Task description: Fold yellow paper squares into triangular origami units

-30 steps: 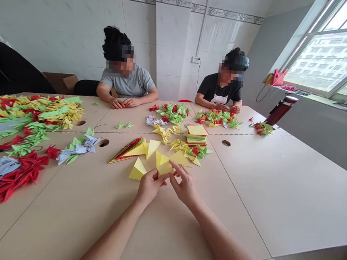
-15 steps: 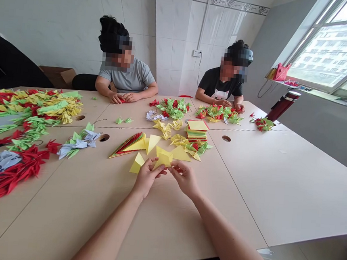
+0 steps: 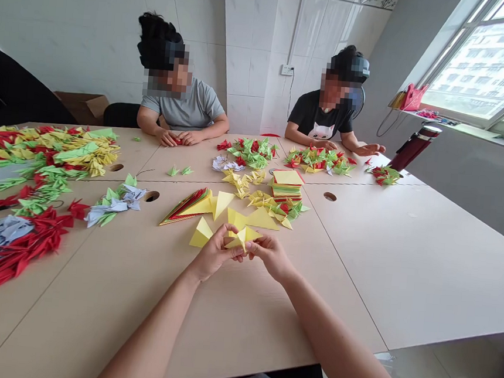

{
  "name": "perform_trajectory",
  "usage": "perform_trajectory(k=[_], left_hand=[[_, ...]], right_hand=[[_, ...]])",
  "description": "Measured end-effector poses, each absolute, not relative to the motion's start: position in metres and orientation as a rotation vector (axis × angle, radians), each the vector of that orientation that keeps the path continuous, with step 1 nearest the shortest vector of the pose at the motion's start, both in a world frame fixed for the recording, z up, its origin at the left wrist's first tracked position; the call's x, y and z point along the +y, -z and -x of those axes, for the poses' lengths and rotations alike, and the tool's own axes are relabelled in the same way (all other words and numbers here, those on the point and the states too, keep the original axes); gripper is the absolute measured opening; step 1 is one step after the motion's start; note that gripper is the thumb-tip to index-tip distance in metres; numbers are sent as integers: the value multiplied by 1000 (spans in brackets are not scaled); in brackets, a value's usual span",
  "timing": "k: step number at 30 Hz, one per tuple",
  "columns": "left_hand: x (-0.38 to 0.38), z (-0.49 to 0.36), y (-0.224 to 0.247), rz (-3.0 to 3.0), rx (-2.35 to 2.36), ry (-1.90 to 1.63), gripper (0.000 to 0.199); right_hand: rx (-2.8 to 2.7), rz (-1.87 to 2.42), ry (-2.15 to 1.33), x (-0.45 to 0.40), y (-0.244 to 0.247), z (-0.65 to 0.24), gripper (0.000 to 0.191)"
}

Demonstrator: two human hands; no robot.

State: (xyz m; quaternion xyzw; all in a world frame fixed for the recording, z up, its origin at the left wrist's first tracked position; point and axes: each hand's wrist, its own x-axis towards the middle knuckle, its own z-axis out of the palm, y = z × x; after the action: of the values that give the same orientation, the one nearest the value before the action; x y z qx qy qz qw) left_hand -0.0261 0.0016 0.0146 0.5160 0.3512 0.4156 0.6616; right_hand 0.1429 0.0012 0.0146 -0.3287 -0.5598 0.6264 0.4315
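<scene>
A partly folded piece of yellow origami paper (image 3: 242, 237) is held between my two hands, above the near half of the table. My left hand (image 3: 213, 253) pinches its left side, thumb in front. On its right side, the thumb and fingers of my right hand (image 3: 271, 255) are closed on it. Just beyond lie flat yellow folded papers (image 3: 262, 218), and a yellow folded piece (image 3: 201, 233) rests left of my left hand. A fan of red, green and yellow folded papers (image 3: 186, 204) lies farther left.
Behind my hands stands a stack of square papers (image 3: 287, 186) beside yellow paper cranes (image 3: 239, 183). Heaps of colourful folded cranes (image 3: 48, 147) cover the left side. A dark red flask (image 3: 415, 147) stands at the right back. Two people (image 3: 182, 109) sit across the table.
The yellow paper in my hands has gone from a flat shape to one with raised, spread points. The person at right has moved a hand outward to the right, fingers extended.
</scene>
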Motion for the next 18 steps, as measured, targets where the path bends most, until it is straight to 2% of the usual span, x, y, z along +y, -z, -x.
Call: perform_trajectory(k=[7,12,18], left_hand=[[3,15,-1,-1062,926,-1110,33],[0,3,3,-949,773,-1131,36],[2,1,8,-736,840,-1282,21]], right_hand=[[-1125,986,-1461,7,4,-135,28],[-1121,979,-1255,8,11,-131,27],[-1260,986,-1139,5,11,-129,23]])
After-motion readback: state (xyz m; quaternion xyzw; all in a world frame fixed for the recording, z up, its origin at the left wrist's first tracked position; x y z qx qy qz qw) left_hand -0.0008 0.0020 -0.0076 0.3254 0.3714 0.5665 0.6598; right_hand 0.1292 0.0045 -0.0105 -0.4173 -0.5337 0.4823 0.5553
